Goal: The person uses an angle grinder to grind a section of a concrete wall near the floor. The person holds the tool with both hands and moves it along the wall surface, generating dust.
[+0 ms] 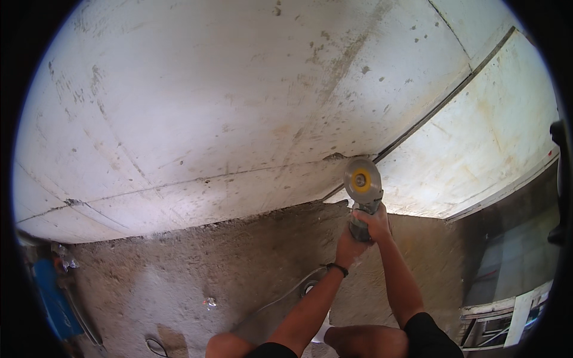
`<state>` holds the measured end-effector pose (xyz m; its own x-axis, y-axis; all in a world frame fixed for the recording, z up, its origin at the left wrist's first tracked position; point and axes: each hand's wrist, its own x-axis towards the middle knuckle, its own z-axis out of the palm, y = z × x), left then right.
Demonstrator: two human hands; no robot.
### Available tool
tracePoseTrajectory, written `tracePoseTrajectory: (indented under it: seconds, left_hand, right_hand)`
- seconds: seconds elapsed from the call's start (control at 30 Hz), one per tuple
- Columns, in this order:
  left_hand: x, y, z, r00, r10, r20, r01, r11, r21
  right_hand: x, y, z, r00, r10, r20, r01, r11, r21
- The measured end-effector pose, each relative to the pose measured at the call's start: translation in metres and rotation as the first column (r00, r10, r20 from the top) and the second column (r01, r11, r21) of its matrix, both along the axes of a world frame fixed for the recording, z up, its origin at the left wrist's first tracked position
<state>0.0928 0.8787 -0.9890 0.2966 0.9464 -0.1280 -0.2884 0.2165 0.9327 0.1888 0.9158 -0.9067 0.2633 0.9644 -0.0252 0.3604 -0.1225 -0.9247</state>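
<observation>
An angle grinder (359, 230) is held out ahead of me, right of the middle. Its round disc (354, 192), with a yellow centre, faces up and stands close to the whitish wall (227, 107). My left hand (348, 247) wraps around the rear of the grinder's body, and a dark band circles that wrist. Closed over the body nearer the disc is my right hand (377, 222). A dark, straight groove (430, 119) runs down the wall and passes beside the disc. Whether the disc touches the wall or turns, I cannot tell.
A grey cord (280, 296) trails over the dusty floor (149, 286) beside my left forearm. A blue object (52, 292) lies at the far left. Small shiny litter (209, 303) sits on the floor. White boards (518, 319) lie at the lower right.
</observation>
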Motion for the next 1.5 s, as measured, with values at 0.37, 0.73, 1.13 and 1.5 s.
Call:
tracePoseTrajectory:
  seconds: [0.37, 0.73, 1.13, 1.5]
  left_hand:
    - [-0.021, 0.007, 0.011, 0.998, -0.056, 0.007, 0.056, 0.997, 0.044]
    - [0.000, 0.008, -0.013, 0.999, -0.010, -0.052, 0.012, 0.999, 0.032]
    - [-0.010, 0.017, -0.007, 0.991, -0.063, 0.114, 0.068, 0.997, -0.038]
    - [-0.013, 0.019, 0.001, 0.995, -0.102, 0.013, 0.102, 0.995, -0.011]
  right_hand:
    - [-0.007, -0.005, -0.007, 0.998, -0.023, 0.062, 0.023, 1.000, -0.003]
    - [-0.011, -0.004, 0.002, 1.000, -0.007, -0.003, 0.007, 1.000, 0.007]
    - [-0.010, 0.008, -0.008, 0.999, 0.042, -0.014, -0.042, 0.999, -0.012]
    - [-0.003, 0.006, -0.010, 0.999, -0.018, 0.048, 0.019, 1.000, -0.015]
